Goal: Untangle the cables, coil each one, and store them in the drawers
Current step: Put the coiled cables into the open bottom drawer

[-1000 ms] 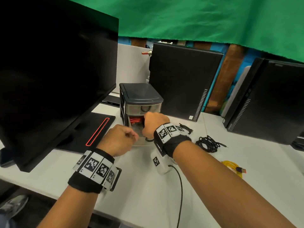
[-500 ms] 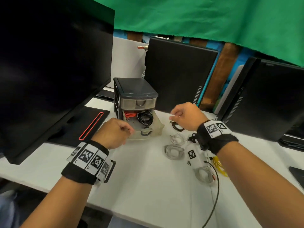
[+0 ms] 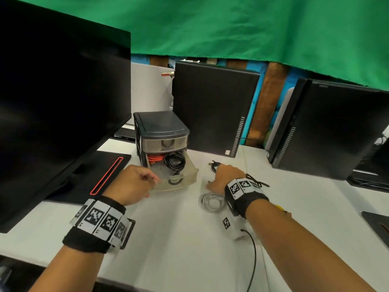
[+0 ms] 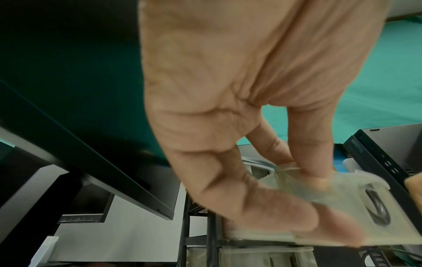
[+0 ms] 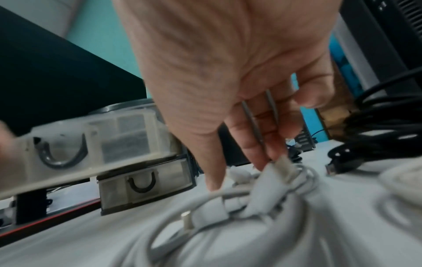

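A small black drawer unit (image 3: 162, 125) stands on the white table. Its middle drawer (image 3: 189, 178) is pulled out and holds a coiled orange cable (image 3: 154, 159) and a coiled black cable (image 3: 174, 162). My left hand (image 3: 153, 181) pinches the translucent drawer front (image 4: 342, 187) at its left corner, thumb on one side and fingers on the other. My right hand (image 3: 212, 182) is down on the table to the right of the drawer. Its fingers (image 5: 262, 155) hold strands of a grey cable coil (image 5: 228, 204). A second grey coil (image 3: 210, 202) lies just in front of that hand.
A large monitor (image 3: 63, 102) fills the left side, with a black pad with a red stripe (image 3: 105, 175) beneath it. Two black computer cases (image 3: 212, 110) (image 3: 328, 131) stand behind. A loose black cable (image 3: 214, 165), a black bundle (image 5: 365, 140) and a yellow cable (image 3: 279, 207) lie nearby.
My right hand left the open drawer, swung to the right and came down onto the grey cable on the table. My left hand stayed on the drawer front.
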Demonstrator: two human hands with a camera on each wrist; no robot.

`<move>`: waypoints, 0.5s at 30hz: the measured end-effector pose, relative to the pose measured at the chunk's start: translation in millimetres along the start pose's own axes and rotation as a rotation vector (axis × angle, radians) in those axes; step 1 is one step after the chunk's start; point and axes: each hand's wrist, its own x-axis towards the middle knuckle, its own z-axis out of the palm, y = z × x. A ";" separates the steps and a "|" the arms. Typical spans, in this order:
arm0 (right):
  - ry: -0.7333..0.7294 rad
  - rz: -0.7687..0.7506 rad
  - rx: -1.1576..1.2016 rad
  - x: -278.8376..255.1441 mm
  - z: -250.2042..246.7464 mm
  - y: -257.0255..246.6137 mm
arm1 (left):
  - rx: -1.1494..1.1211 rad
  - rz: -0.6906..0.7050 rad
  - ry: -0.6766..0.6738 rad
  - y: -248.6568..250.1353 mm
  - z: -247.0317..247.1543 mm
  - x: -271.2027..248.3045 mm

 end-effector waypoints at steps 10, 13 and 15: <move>-0.004 0.016 0.075 6.0 -5.6 -5.0 | -0.047 -0.025 -0.004 0.3 -5.0 -1.1; 0.029 -0.002 0.109 2.9 -39.7 -11.4 | -0.065 -0.027 -0.012 1.0 -5.2 -1.3; 0.090 -0.089 0.145 -6.6 -63.8 -24.5 | -0.076 -0.027 -0.014 0.9 -5.4 -1.4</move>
